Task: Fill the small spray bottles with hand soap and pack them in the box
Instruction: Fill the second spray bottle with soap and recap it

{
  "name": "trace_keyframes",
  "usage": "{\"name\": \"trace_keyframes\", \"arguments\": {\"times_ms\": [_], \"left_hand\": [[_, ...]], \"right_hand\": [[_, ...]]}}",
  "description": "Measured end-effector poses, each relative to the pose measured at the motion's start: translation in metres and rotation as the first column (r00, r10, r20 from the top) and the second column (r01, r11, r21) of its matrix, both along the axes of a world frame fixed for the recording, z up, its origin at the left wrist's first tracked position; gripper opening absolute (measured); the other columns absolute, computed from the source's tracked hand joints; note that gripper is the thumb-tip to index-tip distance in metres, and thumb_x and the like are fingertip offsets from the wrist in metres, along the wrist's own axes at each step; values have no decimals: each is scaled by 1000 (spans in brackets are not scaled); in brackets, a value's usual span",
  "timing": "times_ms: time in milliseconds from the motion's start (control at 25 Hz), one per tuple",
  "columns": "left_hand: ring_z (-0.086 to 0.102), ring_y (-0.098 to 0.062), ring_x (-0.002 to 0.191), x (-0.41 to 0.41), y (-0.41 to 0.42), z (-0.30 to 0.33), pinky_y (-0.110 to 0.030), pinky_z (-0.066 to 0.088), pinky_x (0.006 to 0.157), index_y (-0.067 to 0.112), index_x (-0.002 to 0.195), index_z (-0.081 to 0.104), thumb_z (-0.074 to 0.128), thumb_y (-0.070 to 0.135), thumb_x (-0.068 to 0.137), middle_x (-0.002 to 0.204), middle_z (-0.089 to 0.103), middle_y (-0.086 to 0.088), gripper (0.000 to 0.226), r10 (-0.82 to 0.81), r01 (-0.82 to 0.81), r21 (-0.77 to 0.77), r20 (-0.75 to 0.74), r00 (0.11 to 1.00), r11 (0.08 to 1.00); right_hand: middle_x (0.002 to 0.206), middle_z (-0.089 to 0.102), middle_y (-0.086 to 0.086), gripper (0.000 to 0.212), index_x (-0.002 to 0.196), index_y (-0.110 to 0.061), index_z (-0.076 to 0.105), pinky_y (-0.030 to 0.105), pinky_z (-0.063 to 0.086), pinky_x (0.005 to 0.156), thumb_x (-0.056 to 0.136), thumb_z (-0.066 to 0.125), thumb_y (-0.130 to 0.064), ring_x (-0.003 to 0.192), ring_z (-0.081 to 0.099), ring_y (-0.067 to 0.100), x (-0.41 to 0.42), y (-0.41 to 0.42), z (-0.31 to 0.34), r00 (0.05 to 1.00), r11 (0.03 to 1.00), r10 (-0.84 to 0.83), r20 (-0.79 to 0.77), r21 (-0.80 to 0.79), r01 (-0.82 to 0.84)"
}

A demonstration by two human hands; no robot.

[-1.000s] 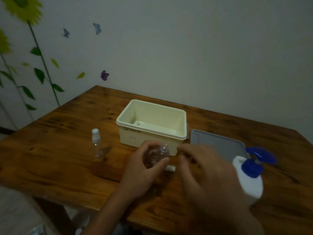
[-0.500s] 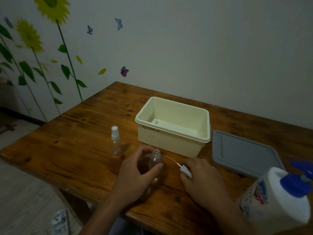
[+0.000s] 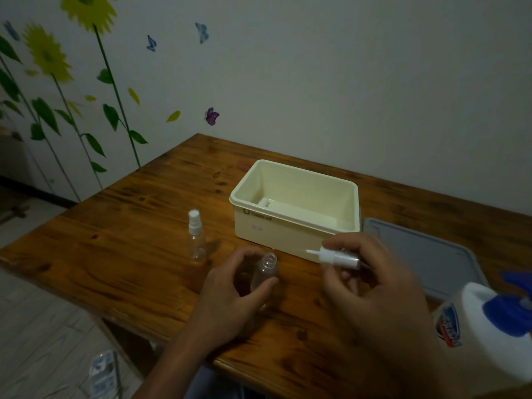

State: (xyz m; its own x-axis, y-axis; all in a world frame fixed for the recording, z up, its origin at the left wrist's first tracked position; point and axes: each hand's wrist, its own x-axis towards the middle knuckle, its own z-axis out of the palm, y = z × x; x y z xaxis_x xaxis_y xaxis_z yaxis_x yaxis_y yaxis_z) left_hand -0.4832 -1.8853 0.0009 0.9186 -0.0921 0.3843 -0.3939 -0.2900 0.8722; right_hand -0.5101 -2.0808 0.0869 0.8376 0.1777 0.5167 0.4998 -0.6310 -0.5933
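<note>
My left hand [image 3: 230, 286] grips a small clear spray bottle [image 3: 266, 270] that stands uncapped on the wooden table [image 3: 129, 240]. My right hand [image 3: 371, 280] pinches its white spray head [image 3: 334, 256], held sideways just right of the bottle's mouth. A second clear spray bottle [image 3: 196, 236] with its white cap on stands to the left. The cream box [image 3: 293, 208] sits open behind my hands. A white hand soap bottle [image 3: 489, 326] with a blue pump stands at the lower right.
The grey box lid [image 3: 426, 254] lies flat to the right of the box, partly behind my right hand. The table's near edge runs just under my wrists. A wall with flower and butterfly stickers stands behind the table.
My right hand has lifted the spray head off the table and raised it to the level of the bottle's mouth. The left hand keeps its hold on the open bottle.
</note>
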Motion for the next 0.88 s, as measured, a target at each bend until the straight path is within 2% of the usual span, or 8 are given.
{"name": "trace_keyframes", "arguments": {"times_ms": [200,400,560,680,800,880], "left_hand": [[62,0,99,0,1,-1,-19,54,77,38,109,57,69,37,78,108,63,21,33,-29,29,11,18,999,1000],[60,1,102,1,0,-5,-20,53,82,37,114,56,71,30,78,112,62,22,40,-62,57,95,56,996,994],[57,2,107,0,1,-11,-20,51,87,43,122,52,69,38,79,118,60,18,47,-90,78,182,63,994,980],[59,1,104,0,1,-11,-21,53,84,40,121,55,74,32,78,115,61,16,47,-103,88,190,68,992,978],[61,-3,103,0,1,-9,-24,55,81,39,120,59,73,37,77,112,63,17,45,-141,131,149,62,988,980],[62,-5,102,0,3,-10,-27,56,80,39,120,60,72,40,77,111,63,17,45,-156,146,144,65,986,979]], "right_hand": [[94,53,-26,22,98,-43,52,5,45,65,78,49,-38,85,56,-3,2,3,-1,999,994,30,-22,-108,-33],[99,45,-32,22,99,-49,45,6,42,75,82,50,-36,101,45,-10,8,4,0,990,953,89,-110,-280,-117],[94,39,-35,33,94,-55,35,7,39,71,90,55,-29,94,40,-18,16,16,0,937,892,207,-282,-340,-299],[93,44,-35,31,97,-55,40,7,41,71,90,57,-31,94,44,-17,17,11,4,931,889,212,-297,-337,-310],[88,48,-35,27,89,-56,41,3,41,72,88,58,-34,96,45,-17,16,3,7,923,867,218,-316,-371,-332],[87,49,-35,27,90,-56,42,3,42,72,87,60,-35,94,47,-17,16,2,5,921,861,231,-312,-375,-343]]}}
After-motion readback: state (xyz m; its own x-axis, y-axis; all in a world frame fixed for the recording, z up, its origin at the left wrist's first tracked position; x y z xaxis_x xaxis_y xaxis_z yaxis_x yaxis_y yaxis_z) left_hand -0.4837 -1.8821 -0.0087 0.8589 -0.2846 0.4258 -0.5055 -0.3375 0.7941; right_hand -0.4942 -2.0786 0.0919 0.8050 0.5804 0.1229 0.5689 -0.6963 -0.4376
